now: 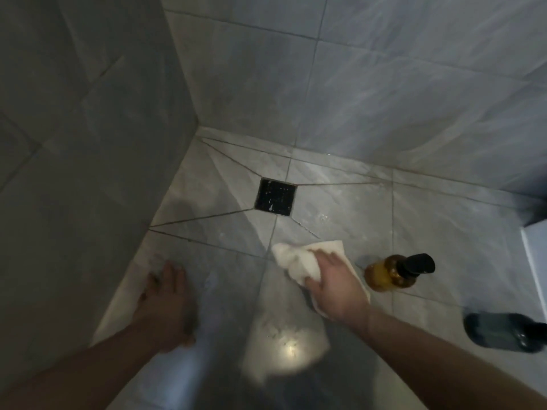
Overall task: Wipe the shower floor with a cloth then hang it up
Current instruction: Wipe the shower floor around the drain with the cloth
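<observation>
A crumpled white cloth [299, 257] lies on the grey tiled shower floor [340, 202], a little in front of the black square drain [276, 196]. My right hand [334, 287] lies on top of the cloth with its fingers curled into the fabric, pressing it to the tile. My left hand [165, 303] rests flat on the floor near the left wall, fingers spread, holding nothing.
An amber pump bottle [393, 273] stands just right of the cloth. A dark bottle [506, 332] sits at the right edge. Grey tiled walls [88, 143] close the left and back sides. A white ledge [535, 255] runs at far right.
</observation>
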